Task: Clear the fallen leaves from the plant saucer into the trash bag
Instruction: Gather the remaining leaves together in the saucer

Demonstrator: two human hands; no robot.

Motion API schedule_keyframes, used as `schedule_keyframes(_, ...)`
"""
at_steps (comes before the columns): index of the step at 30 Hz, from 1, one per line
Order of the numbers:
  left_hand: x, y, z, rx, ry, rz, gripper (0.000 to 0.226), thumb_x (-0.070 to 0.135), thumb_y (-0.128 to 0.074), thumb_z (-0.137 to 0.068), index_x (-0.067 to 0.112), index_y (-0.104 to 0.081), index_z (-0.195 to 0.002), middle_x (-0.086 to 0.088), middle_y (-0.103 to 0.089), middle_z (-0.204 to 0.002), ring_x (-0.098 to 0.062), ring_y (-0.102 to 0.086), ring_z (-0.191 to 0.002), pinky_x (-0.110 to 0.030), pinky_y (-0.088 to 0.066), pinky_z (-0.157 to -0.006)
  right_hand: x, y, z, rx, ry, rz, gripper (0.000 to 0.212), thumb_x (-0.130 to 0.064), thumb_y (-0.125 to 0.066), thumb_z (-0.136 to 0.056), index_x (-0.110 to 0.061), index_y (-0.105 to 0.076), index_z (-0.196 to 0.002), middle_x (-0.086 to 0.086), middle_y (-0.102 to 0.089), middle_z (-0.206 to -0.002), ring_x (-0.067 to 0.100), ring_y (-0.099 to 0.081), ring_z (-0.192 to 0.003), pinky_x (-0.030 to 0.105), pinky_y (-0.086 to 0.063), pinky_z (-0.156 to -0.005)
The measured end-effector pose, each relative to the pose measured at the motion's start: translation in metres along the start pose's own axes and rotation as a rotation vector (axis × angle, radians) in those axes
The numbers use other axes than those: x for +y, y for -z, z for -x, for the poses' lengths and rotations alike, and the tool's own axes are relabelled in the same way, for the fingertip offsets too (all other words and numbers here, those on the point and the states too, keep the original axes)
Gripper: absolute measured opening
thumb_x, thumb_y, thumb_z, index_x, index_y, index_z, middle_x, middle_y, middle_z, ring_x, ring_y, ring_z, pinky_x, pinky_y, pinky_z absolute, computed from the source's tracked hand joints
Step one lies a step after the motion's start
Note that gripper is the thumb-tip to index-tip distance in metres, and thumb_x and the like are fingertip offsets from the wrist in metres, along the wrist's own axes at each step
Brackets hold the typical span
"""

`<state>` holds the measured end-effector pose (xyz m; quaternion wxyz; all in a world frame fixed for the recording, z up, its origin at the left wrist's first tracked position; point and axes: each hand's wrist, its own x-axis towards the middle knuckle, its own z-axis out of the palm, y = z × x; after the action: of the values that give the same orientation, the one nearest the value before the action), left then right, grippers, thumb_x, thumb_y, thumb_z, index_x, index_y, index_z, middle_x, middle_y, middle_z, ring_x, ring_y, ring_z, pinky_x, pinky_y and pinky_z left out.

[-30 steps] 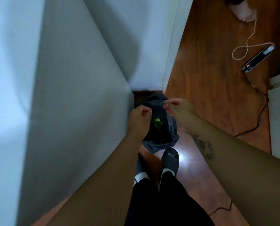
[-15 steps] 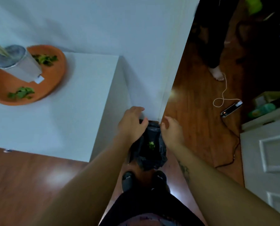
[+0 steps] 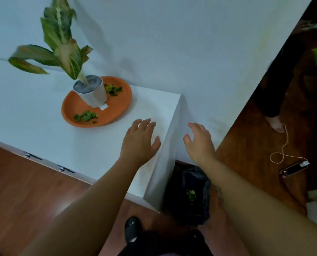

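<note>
An orange saucer [image 3: 120, 106] sits on the white cabinet top [image 3: 34, 115] and holds a grey potted plant [image 3: 91, 90]. Green leaf bits lie in two piles on the saucer: a front pile [image 3: 86, 116] and a pile right of the pot [image 3: 113, 89]. The black trash bag [image 3: 200, 207] stands on the floor beside the cabinet's right side, with some green leaves [image 3: 191, 194] inside. My left hand [image 3: 140, 139] hovers open over the cabinet top, right of the saucer. My right hand [image 3: 199, 143] is open and empty above the bag.
A white wall [image 3: 191, 43] backs the cabinet. On the wooden floor [image 3: 246, 145] to the right lie a phone [image 3: 294, 169] with a white cable, and another person's foot [image 3: 275, 124]. My dark slippers [image 3: 132, 230] are at the bottom.
Both hands have let go of the bag's rim and risen to cabinet height, fingers spread. The view has tilted up and left, bringing the saucer and plant into sight.
</note>
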<state>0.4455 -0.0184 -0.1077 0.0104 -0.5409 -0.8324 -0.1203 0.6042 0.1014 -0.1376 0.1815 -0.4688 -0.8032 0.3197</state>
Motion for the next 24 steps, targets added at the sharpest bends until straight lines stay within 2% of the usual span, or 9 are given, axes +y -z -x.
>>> schedule_keyframes(3, -0.047, 0.012, -0.003, 0.013, 0.020, -0.048, 0.053, 0.041, -0.051, -0.090, 0.016, -0.049, -0.137, -0.006, -0.052, -0.144, -0.030, -0.040, -0.136, -0.045, -0.039, -0.108, -0.035, -0.022, -0.011, -0.022, 0.089, -0.024, 0.045, -0.024, -0.045, -0.097, -0.015, -0.042, -0.141, 0.003, -0.040, -0.149, 0.021, -0.032, -0.137, 0.032, -0.029, -0.112)
schedule_keyframes(8, -0.124, 0.029, -0.011, 0.032, 0.034, -0.053, 0.052, 0.040, -0.054, -0.087, 0.012, -0.053, -0.131, -0.007, -0.059, -0.132, -0.029, -0.049, -0.126, -0.045, -0.046, -0.101, -0.097, -0.067, -0.028, 0.050, 0.199, -0.017, 0.040, -0.022, -0.048, -0.095, -0.018, -0.053, -0.135, -0.002, -0.049, -0.143, 0.014, -0.037, -0.135, 0.021, -0.029, -0.106)
schedule_keyframes(13, -0.201, 0.040, -0.025, 0.060, 0.043, -0.004, 0.043, 0.034, -0.055, -0.081, 0.011, -0.060, -0.116, -0.008, -0.065, -0.117, -0.031, -0.055, -0.110, -0.045, -0.050, -0.090, -0.151, -0.113, -0.043, 0.084, 0.247, 0.045, 0.039, -0.021, -0.051, -0.092, -0.017, -0.057, -0.131, 0.000, -0.054, -0.137, 0.016, -0.043, -0.130, 0.026, -0.036, -0.103)
schedule_keyframes(16, -0.233, 0.042, -0.032, 0.000, 0.076, 0.013, 0.051, 0.040, -0.060, -0.082, 0.012, -0.056, -0.124, -0.009, -0.061, -0.127, -0.035, -0.051, -0.119, -0.048, -0.048, -0.097, -0.173, -0.137, -0.047, 0.102, 0.301, 0.112, 0.037, -0.022, -0.054, -0.089, -0.017, -0.061, -0.125, 0.003, -0.061, -0.128, 0.020, -0.053, -0.120, 0.028, -0.042, -0.097)
schedule_keyframes(19, -0.265, 0.041, -0.038, -0.025, 0.091, 0.039, 0.053, 0.051, -0.055, -0.081, 0.016, -0.053, -0.122, -0.005, -0.058, -0.129, -0.034, -0.049, -0.122, -0.047, -0.044, -0.097, -0.197, -0.159, -0.049, 0.111, 0.362, 0.165, 0.038, -0.022, -0.056, -0.084, -0.015, -0.065, -0.120, 0.002, -0.065, -0.118, 0.022, -0.059, -0.108, 0.032, -0.048, -0.091)
schedule_keyframes(22, -0.290, 0.039, -0.039, -0.006, 0.074, 0.086, 0.056, 0.053, -0.039, -0.083, 0.014, -0.055, -0.121, -0.008, -0.059, -0.129, -0.033, -0.050, -0.125, -0.046, -0.042, -0.102, -0.215, -0.174, -0.050, 0.098, 0.425, 0.254, 0.036, -0.024, -0.057, -0.081, -0.013, -0.067, -0.114, 0.001, -0.067, -0.114, 0.022, -0.059, -0.108, 0.037, -0.046, -0.097)
schedule_keyframes(24, -0.304, 0.035, -0.038, 0.008, 0.081, 0.117, 0.058, 0.048, -0.034, -0.087, 0.011, -0.053, -0.126, -0.013, -0.055, -0.138, -0.035, -0.043, -0.135, -0.048, -0.037, -0.111, -0.225, -0.182, -0.051, 0.039, 0.445, 0.256, 0.038, -0.025, -0.056, -0.082, -0.014, -0.066, -0.117, 0.002, -0.066, -0.118, 0.020, -0.056, -0.113, 0.037, -0.044, -0.101)
